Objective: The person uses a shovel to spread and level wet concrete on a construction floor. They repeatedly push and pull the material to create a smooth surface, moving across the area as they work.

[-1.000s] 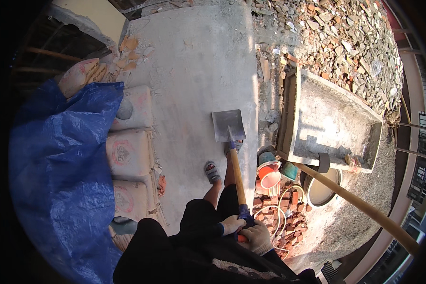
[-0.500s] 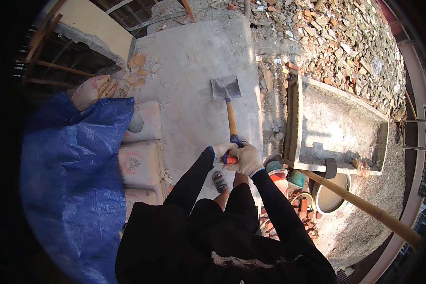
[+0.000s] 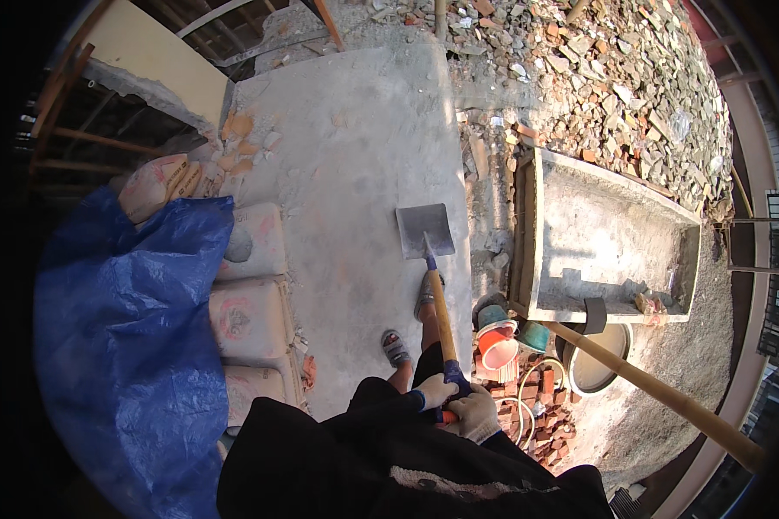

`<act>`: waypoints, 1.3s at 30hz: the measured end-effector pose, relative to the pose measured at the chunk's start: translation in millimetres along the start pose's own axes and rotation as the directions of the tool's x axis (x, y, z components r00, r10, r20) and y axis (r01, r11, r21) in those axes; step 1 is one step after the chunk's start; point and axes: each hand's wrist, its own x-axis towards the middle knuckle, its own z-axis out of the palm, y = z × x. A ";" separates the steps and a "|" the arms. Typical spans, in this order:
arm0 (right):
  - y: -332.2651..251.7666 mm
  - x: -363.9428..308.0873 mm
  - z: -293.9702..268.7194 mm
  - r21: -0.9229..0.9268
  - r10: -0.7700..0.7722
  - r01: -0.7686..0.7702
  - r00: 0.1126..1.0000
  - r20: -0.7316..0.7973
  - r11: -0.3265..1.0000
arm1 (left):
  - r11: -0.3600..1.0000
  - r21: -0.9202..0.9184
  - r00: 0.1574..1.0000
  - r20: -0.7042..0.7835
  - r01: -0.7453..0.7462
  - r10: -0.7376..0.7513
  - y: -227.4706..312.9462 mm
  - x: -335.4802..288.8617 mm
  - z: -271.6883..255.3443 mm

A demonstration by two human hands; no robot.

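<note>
A shovel [image 3: 442, 317] with a square grey blade, a wooden shaft and a blue and orange handle end lies between me and the concrete slab, its blade pointing away from me. Both of my hands wear pale knitted gloves. My left hand [image 3: 437, 392] is closed around the blue upper part of the handle. Close beside it, my right hand [image 3: 475, 413] grips the handle end, with a bit of orange showing between the hands. The blade seems bare of any load. Whether it touches the slab, I cannot tell.
Stacked sacks [image 3: 249, 320] and a blue tarp [image 3: 138, 329] line the left. On the right stand a concrete-coated mixing trough [image 3: 614, 313], buckets [image 3: 498, 346], a round tub [image 3: 599, 387] and a long wooden pole [image 3: 658, 374]. Broken rubble [image 3: 614, 78] covers the far right.
Both hands have drawn back toward my body, bringing the shovel and its blade nearer and slightly right. Two sandalled feet now show on the slab, where only one was plain before.
</note>
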 end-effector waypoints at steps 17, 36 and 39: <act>30.6 173.3 2.6 0.070 -0.030 0.037 0.995 -0.096 0.997 | 0.989 -0.090 0.985 0.138 0.117 -0.104 92.1 65.6 -184.2; 49.2 111.4 -9.7 0.016 0.088 -0.087 0.994 -0.061 0.996 | 0.990 -0.079 0.988 -0.092 0.115 -0.122 64.6 67.9 -85.8; 89.6 194.5 -15.3 -0.017 0.069 -0.074 0.974 -0.214 0.997 | 0.992 -0.118 0.997 -0.064 0.036 -0.044 124.0 120.1 -166.4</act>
